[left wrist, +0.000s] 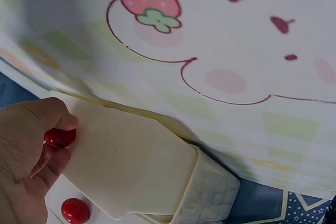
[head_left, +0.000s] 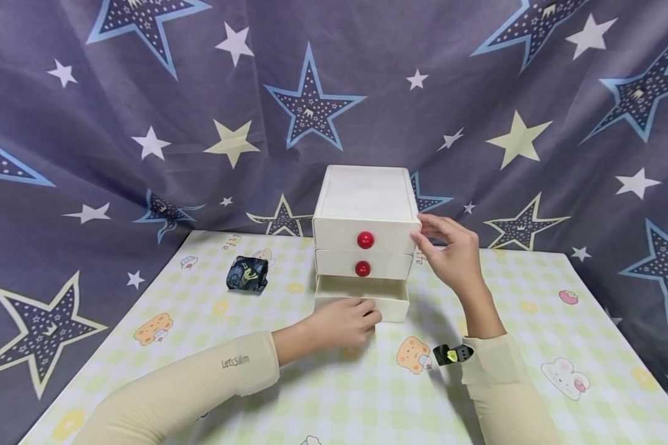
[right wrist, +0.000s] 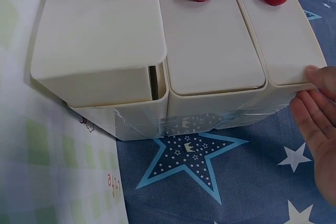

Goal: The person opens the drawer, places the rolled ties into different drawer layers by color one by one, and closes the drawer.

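Observation:
A white cabinet (head_left: 370,191) with three stacked drawers stands on the table. Its bottom drawer (head_left: 392,309) is partly pulled out; the upper two are closed. My left hand (head_left: 345,322) is at the front of that bottom drawer, and in the left wrist view its thumb and fingers pinch the red round knob (left wrist: 60,138). At the cabinet's upper right front corner, my right hand (head_left: 458,254) holds the edge, thumb on the front and fingers along the side. Red knobs (head_left: 365,240) also mark the middle and top drawers.
A dark folded cloth bundle (head_left: 247,274) with a yellowish mark lies left of the cabinet. A small black item (head_left: 453,354) shows beside the right sleeve. The table wears a checked, cartoon-printed cover (head_left: 200,321); a star-patterned curtain (head_left: 378,117) hangs right behind.

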Demonstrator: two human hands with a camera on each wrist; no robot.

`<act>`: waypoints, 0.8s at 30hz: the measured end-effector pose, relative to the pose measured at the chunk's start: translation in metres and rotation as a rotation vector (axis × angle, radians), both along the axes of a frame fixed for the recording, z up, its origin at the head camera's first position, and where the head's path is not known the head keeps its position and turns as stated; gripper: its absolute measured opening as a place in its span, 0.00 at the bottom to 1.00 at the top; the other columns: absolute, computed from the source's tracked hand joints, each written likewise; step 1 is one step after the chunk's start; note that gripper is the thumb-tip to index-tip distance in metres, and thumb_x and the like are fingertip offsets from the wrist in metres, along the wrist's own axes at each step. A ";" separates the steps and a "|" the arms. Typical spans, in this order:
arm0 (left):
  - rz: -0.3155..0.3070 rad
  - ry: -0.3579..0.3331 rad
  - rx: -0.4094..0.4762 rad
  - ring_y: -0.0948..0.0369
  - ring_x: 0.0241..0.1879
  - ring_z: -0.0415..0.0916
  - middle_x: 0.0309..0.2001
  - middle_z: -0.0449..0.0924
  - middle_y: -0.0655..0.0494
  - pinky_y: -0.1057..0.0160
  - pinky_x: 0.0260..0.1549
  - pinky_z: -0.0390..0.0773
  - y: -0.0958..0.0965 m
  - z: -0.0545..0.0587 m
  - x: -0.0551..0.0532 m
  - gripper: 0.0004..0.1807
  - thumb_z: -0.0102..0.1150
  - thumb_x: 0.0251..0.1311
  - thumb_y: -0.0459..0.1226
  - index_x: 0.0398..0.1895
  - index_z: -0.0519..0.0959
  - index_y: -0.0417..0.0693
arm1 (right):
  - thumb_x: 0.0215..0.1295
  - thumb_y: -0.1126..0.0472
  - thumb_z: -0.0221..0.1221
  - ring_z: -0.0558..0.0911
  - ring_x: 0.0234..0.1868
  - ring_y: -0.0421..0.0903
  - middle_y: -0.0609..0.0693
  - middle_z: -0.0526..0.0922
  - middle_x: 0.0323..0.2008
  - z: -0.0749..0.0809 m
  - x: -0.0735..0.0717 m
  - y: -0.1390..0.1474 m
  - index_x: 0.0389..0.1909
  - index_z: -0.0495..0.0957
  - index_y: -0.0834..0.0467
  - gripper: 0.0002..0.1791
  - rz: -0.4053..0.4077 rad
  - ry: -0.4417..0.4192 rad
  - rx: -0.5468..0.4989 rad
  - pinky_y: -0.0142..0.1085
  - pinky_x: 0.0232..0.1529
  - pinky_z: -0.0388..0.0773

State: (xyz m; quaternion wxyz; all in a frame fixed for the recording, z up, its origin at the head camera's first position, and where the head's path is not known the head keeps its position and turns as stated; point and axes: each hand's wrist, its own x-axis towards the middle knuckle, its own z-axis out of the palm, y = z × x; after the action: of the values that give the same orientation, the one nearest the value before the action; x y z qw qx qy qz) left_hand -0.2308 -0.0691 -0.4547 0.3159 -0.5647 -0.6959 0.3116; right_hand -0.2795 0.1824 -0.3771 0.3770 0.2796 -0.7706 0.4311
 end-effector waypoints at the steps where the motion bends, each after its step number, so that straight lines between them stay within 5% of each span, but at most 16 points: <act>1: 0.000 -0.003 -0.003 0.58 0.44 0.70 0.43 0.74 0.59 0.67 0.43 0.78 0.000 0.000 0.001 0.14 0.53 0.70 0.32 0.37 0.86 0.61 | 0.59 0.72 0.72 0.89 0.39 0.54 0.58 0.88 0.42 0.000 0.000 0.000 0.52 0.85 0.66 0.19 -0.001 0.000 -0.002 0.23 0.47 0.81; 24: -0.024 0.000 -0.007 0.59 0.42 0.70 0.41 0.74 0.59 0.68 0.38 0.77 -0.001 0.002 0.019 0.13 0.53 0.73 0.36 0.38 0.88 0.58 | 0.59 0.72 0.72 0.89 0.38 0.54 0.58 0.88 0.42 0.000 0.000 0.000 0.52 0.85 0.66 0.19 0.004 -0.001 -0.003 0.23 0.47 0.81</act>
State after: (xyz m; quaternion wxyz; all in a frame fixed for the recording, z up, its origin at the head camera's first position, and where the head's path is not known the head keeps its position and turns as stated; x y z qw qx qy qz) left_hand -0.2119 -0.0699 -0.4526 0.3174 -0.5740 -0.6881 0.3104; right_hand -0.2799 0.1827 -0.3776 0.3763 0.2802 -0.7696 0.4331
